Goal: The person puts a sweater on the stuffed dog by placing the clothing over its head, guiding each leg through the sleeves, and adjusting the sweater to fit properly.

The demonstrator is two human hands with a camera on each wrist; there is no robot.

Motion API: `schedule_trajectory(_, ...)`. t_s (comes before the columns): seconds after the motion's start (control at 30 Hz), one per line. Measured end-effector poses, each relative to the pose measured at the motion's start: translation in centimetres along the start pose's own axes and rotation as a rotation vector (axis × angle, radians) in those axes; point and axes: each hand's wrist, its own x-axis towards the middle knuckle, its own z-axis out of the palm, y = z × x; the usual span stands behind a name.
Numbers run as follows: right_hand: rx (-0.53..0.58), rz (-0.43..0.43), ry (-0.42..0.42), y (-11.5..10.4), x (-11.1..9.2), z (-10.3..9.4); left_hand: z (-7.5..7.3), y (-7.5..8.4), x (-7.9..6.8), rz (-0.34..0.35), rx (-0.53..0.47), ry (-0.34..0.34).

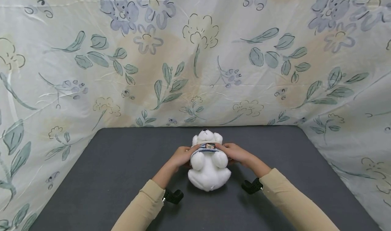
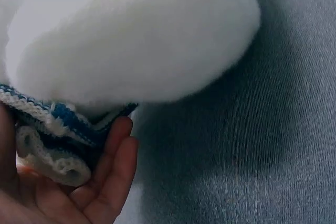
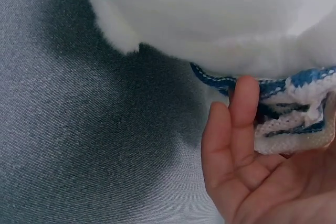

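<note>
A white plush bear [image 1: 208,171] lies on its back on the dark table, its head toward the far edge. A blue and white knitted sweater [image 1: 206,147] is bunched round its upper chest, above the arms. My left hand [image 1: 182,155] grips the sweater at the bear's left-hand side in the picture; in the left wrist view its fingers [image 2: 119,156] curl round the rolled knit. On the opposite side my right hand [image 1: 236,153] grips the sweater's other edge. Folded knit lies within the right fingers [image 3: 244,121] in the right wrist view. The bear's back is hidden.
The dark grey table [image 1: 128,170] extends to both sides of the bear. A floral cloth [image 1: 195,61] hangs behind the table and along its left and right sides. Black wrist straps [image 1: 174,196] stick out below both wrists.
</note>
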Motion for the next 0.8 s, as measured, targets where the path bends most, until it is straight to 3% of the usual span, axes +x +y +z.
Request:
schedule_trajectory(0.23,0.019,0.023,0.04,0.2,0.4,0.4,-0.4,-0.4,0.2,-0.022,0.014,0.037)
schedule_trajectory(0.43,-0.002,0.038,0.069,0.0,0.7,0.8,-1.6,-0.2,-0.1,0.05,0.149,0.111)
schedule_trajectory(0.63,-0.043,0.061,0.09,-0.6,0.9,1.2,-3.0,1.2,-0.8,0.222,0.243,0.216)
schedule_trajectory(0.7,-0.045,0.075,0.104,-0.9,1.0,1.4,-3.3,1.7,-1.2,0.3,0.265,0.208)
schedule_trajectory(0.8,-0.057,0.094,0.119,-1.3,1.1,1.7,-3.2,2.6,-1.8,0.403,0.298,0.145)
